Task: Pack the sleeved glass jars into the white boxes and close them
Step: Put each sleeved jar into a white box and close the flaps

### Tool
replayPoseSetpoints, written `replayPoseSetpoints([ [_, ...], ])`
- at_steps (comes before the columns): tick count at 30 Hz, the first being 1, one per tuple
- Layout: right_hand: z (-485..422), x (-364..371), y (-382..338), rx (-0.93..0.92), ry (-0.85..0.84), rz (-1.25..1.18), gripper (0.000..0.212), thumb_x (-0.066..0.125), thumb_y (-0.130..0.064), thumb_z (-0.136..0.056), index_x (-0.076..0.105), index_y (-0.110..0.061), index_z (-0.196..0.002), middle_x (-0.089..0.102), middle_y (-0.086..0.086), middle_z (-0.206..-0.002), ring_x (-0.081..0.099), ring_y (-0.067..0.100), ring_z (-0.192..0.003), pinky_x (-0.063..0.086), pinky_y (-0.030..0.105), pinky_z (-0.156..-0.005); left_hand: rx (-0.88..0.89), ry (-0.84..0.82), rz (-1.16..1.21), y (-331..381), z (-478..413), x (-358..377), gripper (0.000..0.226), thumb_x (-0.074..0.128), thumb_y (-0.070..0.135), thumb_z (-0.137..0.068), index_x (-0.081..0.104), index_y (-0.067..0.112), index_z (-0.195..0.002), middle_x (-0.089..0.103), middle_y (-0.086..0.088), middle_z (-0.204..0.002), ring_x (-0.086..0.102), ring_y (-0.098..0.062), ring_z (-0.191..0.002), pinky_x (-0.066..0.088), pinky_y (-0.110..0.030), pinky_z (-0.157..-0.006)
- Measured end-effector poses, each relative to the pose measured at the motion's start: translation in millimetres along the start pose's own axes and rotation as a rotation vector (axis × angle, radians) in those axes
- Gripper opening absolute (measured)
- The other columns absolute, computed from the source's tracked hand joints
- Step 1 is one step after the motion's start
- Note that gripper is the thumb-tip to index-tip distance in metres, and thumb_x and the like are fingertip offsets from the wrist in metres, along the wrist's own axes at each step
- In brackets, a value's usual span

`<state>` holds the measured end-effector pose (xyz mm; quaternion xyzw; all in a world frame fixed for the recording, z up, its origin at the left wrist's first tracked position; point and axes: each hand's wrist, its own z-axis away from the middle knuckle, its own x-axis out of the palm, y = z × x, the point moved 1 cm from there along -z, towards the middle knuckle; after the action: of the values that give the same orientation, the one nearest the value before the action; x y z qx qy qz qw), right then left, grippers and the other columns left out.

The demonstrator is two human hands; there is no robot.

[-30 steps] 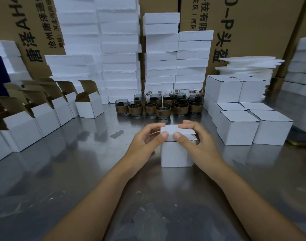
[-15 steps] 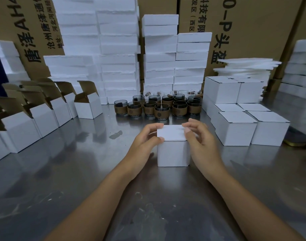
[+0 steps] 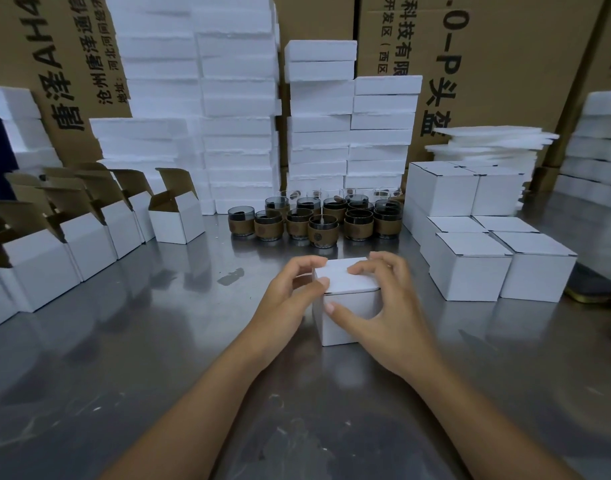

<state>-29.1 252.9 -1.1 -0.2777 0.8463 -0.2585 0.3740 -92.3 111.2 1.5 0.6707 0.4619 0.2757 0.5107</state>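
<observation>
A small white box (image 3: 345,282) stands on the steel table in front of me with its lid flat on top. My left hand (image 3: 290,299) grips its left side, thumb on the lid's front left corner. My right hand (image 3: 390,306) wraps its right side, fingers on the lid and thumb against the front face. Whatever is inside the box is hidden. Behind it, several glass jars with brown sleeves (image 3: 314,220) stand in a cluster. Open white boxes (image 3: 176,216) with raised brown flaps line the left. Closed white boxes (image 3: 470,268) are stacked on the right.
Tall stacks of white foam blocks (image 3: 234,116) and brown cartons (image 3: 505,64) wall off the back. Thin foam sheets (image 3: 487,143) lie piled at the back right. A dark flat object (image 3: 591,285) sits at the right edge. Bare steel table (image 3: 158,358) stretches before me.
The lid's flap has gone down flat and the box now looks closed. My right thumb has dropped onto the box's front face, and the box sits slightly turned.
</observation>
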Motion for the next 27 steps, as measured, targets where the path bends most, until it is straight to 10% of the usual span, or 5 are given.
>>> replayPoseSetpoints([
  [11, 2, 11, 2, 0.275, 0.149, -0.122, 0.093, 0.078, -0.034, -0.063, 0.025, -0.021, -0.138, 0.03, -0.014, -0.121, 0.031, -0.003, -0.107, 0.03, 0.015, -0.084, -0.009, 0.087, 0.009, 1, -1, 0, 0.023, 0.056, 0.025, -0.091, 0.056, 0.026, -0.113, 0.06, 0.012, -0.116, 0.055, 0.011, -0.101, 0.045, -0.012, -0.085],
  [20, -23, -27, 2, 0.239, 0.102, -0.222, 0.074, 0.079, -0.025, -0.063, 0.034, -0.037, -0.121, 0.047, -0.007, -0.123, 0.05, 0.01, -0.109, 0.048, 0.033, -0.091, -0.064, 0.165, 0.028, -5, -4, -1, 0.015, 0.053, 0.022, -0.093, 0.059, 0.024, -0.107, 0.065, -0.001, -0.105, 0.062, -0.011, -0.101, 0.047, -0.022, -0.084],
  [27, -109, -117, 17, 0.356, 0.324, -0.345, 0.064, 0.075, -0.031, -0.073, 0.034, -0.033, -0.121, 0.052, -0.008, -0.098, 0.058, 0.006, -0.078, 0.045, 0.022, -0.06, -0.086, 0.14, 0.011, -9, -10, 3, 0.01, 0.056, 0.014, -0.092, 0.06, 0.019, -0.1, 0.064, -0.01, -0.101, 0.064, -0.012, -0.09, 0.048, -0.018, -0.077],
])
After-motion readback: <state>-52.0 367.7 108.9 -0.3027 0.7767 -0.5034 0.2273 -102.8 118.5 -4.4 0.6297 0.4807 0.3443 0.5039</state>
